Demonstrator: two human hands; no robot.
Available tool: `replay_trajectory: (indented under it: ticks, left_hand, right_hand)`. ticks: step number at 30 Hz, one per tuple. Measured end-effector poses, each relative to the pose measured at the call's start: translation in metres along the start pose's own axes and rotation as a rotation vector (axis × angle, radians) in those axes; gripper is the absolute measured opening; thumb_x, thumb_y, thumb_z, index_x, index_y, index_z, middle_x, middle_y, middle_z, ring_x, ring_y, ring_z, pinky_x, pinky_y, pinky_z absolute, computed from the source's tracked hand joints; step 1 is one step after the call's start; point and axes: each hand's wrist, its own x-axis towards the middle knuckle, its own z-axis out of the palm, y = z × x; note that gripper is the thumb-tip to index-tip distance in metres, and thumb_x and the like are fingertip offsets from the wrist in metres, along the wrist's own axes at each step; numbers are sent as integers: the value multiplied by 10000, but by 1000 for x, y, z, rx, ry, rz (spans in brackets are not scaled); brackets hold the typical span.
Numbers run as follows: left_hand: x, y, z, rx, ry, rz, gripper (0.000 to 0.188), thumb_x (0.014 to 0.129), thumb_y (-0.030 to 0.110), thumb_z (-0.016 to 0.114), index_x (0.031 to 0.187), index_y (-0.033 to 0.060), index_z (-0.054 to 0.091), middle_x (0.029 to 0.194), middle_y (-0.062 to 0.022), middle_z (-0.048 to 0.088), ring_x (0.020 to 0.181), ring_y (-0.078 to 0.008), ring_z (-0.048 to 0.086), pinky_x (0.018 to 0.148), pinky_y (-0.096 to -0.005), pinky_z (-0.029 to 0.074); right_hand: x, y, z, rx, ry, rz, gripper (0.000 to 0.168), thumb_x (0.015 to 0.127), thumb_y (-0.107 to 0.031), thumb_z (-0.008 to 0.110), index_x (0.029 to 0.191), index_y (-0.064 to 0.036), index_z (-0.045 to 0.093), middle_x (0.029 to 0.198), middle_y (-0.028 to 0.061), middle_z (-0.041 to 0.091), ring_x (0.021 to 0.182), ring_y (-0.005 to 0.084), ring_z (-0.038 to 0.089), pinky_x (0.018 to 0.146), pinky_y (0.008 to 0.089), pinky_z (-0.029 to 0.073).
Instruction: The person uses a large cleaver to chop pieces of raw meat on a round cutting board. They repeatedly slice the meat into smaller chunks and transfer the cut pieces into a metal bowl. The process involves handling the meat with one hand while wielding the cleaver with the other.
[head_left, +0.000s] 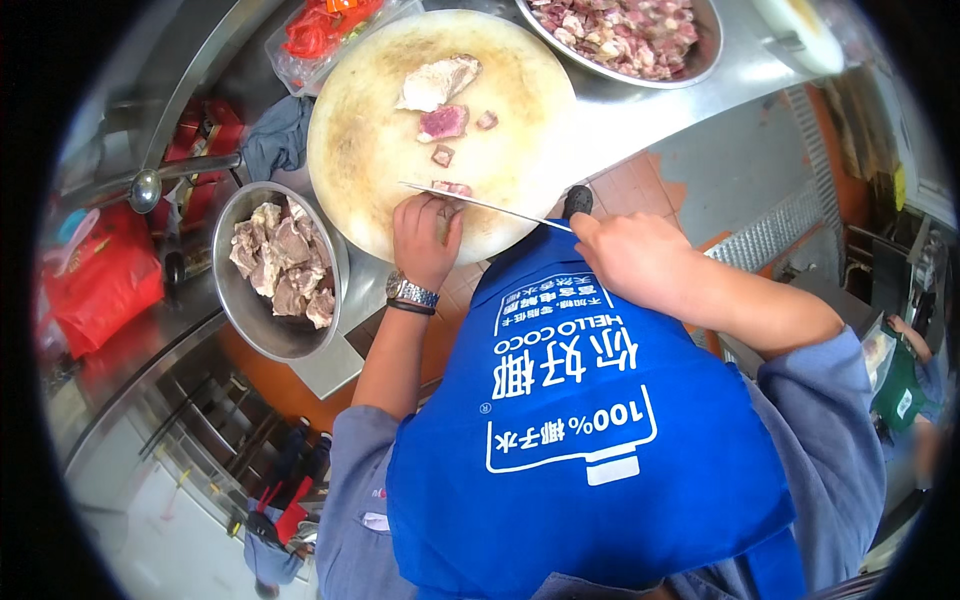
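Observation:
My right hand (626, 251) grips a knife (495, 207) whose thin blade points left across the near part of a round cutting board (360, 150). Beside the blade, my left hand (426, 229), with a wristwatch, rests its fingers on a piece of meat (444, 211), partly hidden under them. Another bit of meat (452, 188) lies just beyond the blade. Further up the board are a small cube (442, 155), a red cut chunk (444, 122), a smaller bit (487, 120) and a large pale piece of meat (439, 81).
A metal bowl of large meat chunks (337, 259) stands left of the board. A metal bowl of diced meat (711, 52) is at the upper right. A plastic container with red bags (300, 71), a grey cloth (277, 135) and a ladle (145, 190) are at the left. Other people appear at both lower sides.

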Motion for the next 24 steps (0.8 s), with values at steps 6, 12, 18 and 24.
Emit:
replay_trajectory:
  ticks: [6, 12, 18, 24]
  left_hand:
    - [-2, -2, 2, -36, 11, -25, 300, 811, 105, 825, 1066, 32, 684, 1106, -172, 689, 1056, -385, 639, 950, -486, 509]
    - [-5, -7, 2, -26, -9, -49, 305, 799, 145, 830, 1039, 40, 675, 1041, -164, 671, 1002, -389, 609, 894, -479, 502]
    - [3, 12, -3, 76, -21, -88, 353, 797, 210, 845, 1049, 47, 659, 1048, -138, 654, 1028, -379, 593, 939, -485, 474]
    - [3, 13, 6, 102, 73, -387, 584, 811, 242, 836, 1275, -11, 590, 1163, -177, 620, 1101, -376, 575, 987, -510, 452]
  right_hand:
    - [34, -9, 11, 108, -67, -4, 231, 1045, -187, 554, 1145, 15, 605, 877, 239, 739, 836, 434, 739, 737, 529, 592]
    - [155, -71, 32, 196, 239, -262, 285, 953, -143, 582, 1179, 23, 632, 912, 238, 746, 869, 423, 738, 765, 507, 591]
    - [176, -28, 5, 314, 178, -227, 288, 996, -278, 623, 1126, -28, 682, 992, 229, 742, 943, 423, 715, 855, 515, 554]
    - [59, 77, 11, 727, 230, 79, 292, 1088, -308, 603, 1168, -28, 621, 732, 38, 628, 579, 135, 631, 542, 313, 534]
